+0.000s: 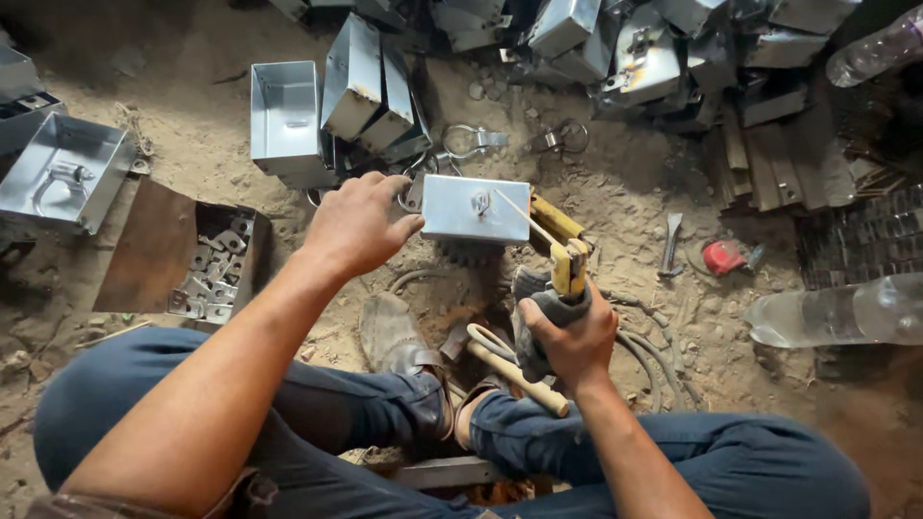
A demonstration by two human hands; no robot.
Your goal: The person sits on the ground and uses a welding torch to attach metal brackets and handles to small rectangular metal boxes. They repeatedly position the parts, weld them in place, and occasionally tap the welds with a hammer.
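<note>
Left hand (358, 223) fingers clamped on metal box (475, 208), right hand (569, 332) gripping yellow electrode holder (567, 265) (cloth-wrapped)

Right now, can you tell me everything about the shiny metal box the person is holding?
The metal box is a small, silvery rectangle that looks like thin sheet metal, its flat closed side facing up with a small mark or fitting in the middle. The left hand grips its left edge, holding it level above the sandy ground. A thin rod from the yellow holder in the cloth-wrapped right hand reaches onto its top. What it rests on underneath is hidden.
</note>
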